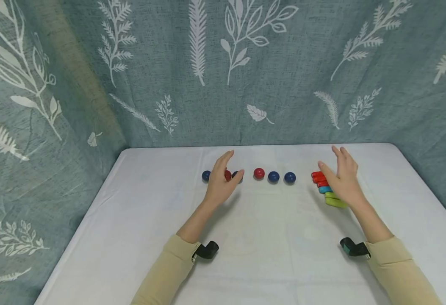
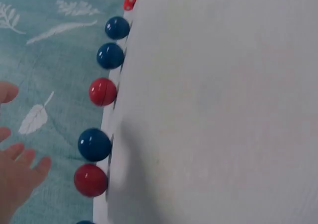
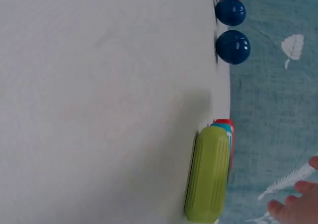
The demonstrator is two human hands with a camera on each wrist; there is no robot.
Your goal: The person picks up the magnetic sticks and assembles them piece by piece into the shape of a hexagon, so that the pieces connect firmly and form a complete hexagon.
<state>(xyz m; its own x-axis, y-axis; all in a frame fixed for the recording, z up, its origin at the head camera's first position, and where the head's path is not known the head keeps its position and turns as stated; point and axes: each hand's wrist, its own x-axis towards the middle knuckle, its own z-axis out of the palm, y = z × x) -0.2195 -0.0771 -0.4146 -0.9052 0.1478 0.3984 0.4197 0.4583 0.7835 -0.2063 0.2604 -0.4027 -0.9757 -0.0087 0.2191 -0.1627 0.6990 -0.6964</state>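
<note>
A row of small balls lies across the white table (image 1: 268, 237): a blue ball (image 1: 206, 175), a red ball (image 1: 228, 176), a blue one half hidden, then a red ball (image 1: 259, 173) and two blue balls (image 1: 273, 177) (image 1: 289, 177). My left hand (image 1: 223, 180) hovers over the left balls with straight fingers and holds nothing. My right hand (image 1: 342, 178) is spread above a row of rounded pieces: red (image 1: 316, 174), cyan (image 1: 324, 189), green (image 1: 335, 202). The green piece (image 3: 207, 174) fills the right wrist view. The left wrist view shows the red ball (image 2: 91, 180) and blue ball (image 2: 94, 144) beside my fingers (image 2: 17, 172).
A teal curtain with white leaf prints (image 1: 223, 72) hangs behind and beside the table. The table's back edge (image 1: 257, 146) runs close behind the balls. Black wrist mounts (image 1: 207, 250) (image 1: 351, 247) sit at both sleeves.
</note>
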